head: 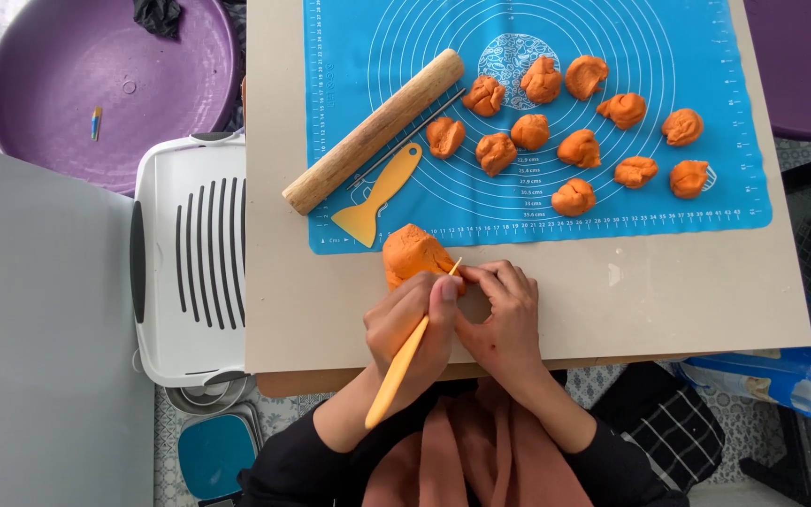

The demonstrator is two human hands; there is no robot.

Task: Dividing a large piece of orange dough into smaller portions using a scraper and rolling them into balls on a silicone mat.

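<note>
A thin yellow modelling tool (404, 361) was pinched in the left hand (412, 329); the right hand (504, 319) steadied the soft-looking orange dough lump (412, 253) just beyond, best held low.

the near end of the orange clay lump (412, 253), just below the frame's middle, is covered by the left hand (412, 330) and right hand (502, 324), so what the fingers pinch there cannot be made out. the tip of the yellow tool (404, 361) vanishes between them. the purple basin (68, 84) is cut off at the upper left, a purple shape (809, 66) at the upper right. the markings on the blue mat (687, 188) are too small to read.
</note>
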